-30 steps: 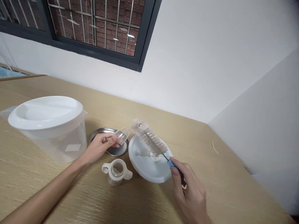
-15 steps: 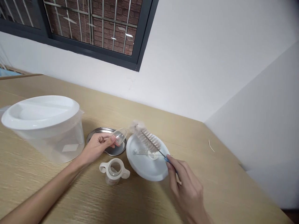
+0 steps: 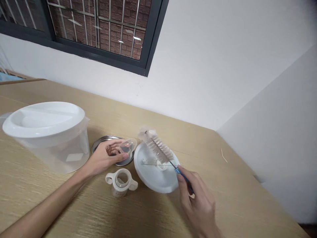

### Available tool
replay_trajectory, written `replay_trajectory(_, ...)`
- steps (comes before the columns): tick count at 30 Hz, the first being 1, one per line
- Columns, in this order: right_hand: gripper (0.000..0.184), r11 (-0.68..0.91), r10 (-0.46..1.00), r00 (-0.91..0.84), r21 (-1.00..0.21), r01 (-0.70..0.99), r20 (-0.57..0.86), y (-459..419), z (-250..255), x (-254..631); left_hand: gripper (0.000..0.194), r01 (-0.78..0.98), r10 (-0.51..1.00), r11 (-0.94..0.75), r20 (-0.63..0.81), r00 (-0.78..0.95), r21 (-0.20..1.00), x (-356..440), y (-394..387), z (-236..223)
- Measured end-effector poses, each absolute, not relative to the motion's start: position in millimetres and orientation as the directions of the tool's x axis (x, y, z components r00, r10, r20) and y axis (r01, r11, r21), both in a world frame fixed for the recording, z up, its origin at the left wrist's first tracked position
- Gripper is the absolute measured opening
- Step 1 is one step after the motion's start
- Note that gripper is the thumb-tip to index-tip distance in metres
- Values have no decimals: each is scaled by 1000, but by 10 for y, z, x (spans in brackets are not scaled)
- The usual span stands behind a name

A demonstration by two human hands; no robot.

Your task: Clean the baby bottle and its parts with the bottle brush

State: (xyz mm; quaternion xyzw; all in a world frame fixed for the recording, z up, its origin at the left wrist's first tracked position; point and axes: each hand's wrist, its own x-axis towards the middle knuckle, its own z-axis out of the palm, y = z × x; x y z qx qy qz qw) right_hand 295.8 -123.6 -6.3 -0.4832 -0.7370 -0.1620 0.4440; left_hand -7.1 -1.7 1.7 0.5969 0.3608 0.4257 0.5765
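My left hand holds a small clear bottle cap between thumb and fingers, over a round metal tray. My right hand grips the blue handle of a bottle brush, its pale bristles pointing up and to the left. Beneath the brush lies a pale blue-white plate holding a small white ring and a thin rod. In front of the tray a baby bottle with two white handles stands upright, its mouth uncovered. Bristles and cap are apart.
A large translucent tub with a white lid stands on the left of the wooden table. A thin pale strip lies to the right. Behind the table rise a white wall and a barred window.
My left hand has turned the clear cap, and its thumb has shifted lower along it. The brush in my right hand has moved very slightly to the right.
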Motion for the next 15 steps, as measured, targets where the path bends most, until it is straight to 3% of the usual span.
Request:
replay_trajectory(7, 42, 542, 603, -217, -195, 817, 768, -1247, -89, 2931, 56, -75, 920, -105, 125, 371, 992, -69, 15, -60)
replay_trajectory(15, 34, 502, 603, -170, -205, 840, 779, -1227, -72, 2966, 58, -50, 923, -86, 99, 373, 995, -57, -13, 1)
